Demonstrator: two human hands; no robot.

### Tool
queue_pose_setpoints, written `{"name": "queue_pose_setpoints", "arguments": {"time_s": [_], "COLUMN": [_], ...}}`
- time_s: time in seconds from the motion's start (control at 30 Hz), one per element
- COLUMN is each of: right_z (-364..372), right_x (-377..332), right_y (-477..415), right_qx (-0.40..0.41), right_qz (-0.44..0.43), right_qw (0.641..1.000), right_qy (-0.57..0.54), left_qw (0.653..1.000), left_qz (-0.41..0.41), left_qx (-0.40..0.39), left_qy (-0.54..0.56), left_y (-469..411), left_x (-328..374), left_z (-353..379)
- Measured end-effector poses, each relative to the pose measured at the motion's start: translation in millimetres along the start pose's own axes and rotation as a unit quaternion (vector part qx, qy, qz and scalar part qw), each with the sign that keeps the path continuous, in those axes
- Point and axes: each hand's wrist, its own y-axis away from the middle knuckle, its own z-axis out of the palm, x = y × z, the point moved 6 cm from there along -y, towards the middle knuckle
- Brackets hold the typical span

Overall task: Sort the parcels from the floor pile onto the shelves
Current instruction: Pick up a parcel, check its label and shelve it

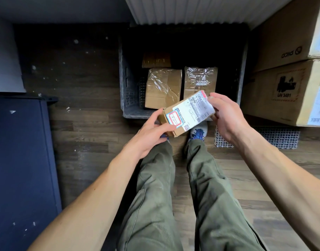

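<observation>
Small parcel [187,114] held above crate [130,98] | left hand [152,136], right hand [226,115] pinching its ends | I'd read label squarely, keep both grips, then shelve.

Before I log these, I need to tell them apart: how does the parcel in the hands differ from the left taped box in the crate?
The held parcel is smaller and covered in white labels; the left taped box shows bare cardboard under clear tape. The first is gripped by left hand and right hand, tilted; the second rests in the grey crate. Both are brown cardboard.
</observation>
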Motion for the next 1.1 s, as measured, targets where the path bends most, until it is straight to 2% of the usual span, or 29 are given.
{"name": "queue_pose_setpoints", "arguments": {"time_s": [0.13,0.23,0.33,0.4,0.47,0.53,0.63,0.8,1.1], "right_z": [17,39,44,46,49,52,59,61,74], "right_x": [2,9,8,11,14,14,4,-5,1], "right_y": [-1,1,0,1,2,5,12,12,18], "right_qx": [-0.024,-0.084,-0.099,-0.126,-0.166,-0.185,-0.199,-0.194,-0.198], "right_qz": [0.014,0.055,0.058,0.073,0.086,0.088,0.078,0.066,0.094], "right_qw": [1.000,0.995,0.992,0.986,0.979,0.976,0.973,0.976,0.955], "right_qy": [0.001,-0.019,-0.055,-0.075,-0.080,-0.079,-0.083,-0.076,-0.198], "left_qw": [0.991,0.988,0.997,0.996,0.976,0.957,0.935,0.904,0.872], "left_qz": [-0.002,-0.006,0.009,0.048,0.097,0.151,0.224,0.293,0.374], "left_qx": [0.002,-0.020,-0.032,-0.004,0.005,-0.013,-0.041,-0.008,-0.019], "left_qy": [0.132,0.154,0.076,-0.069,-0.195,-0.248,-0.271,-0.310,-0.316], "left_y": [-3,-3,-4,-5,-5,-4,0,11,14], "left_x": [-7,-6,-5,3,15,26,35,49,78], "left_z": [11,22,21,12,8,11,19,20,25]}}
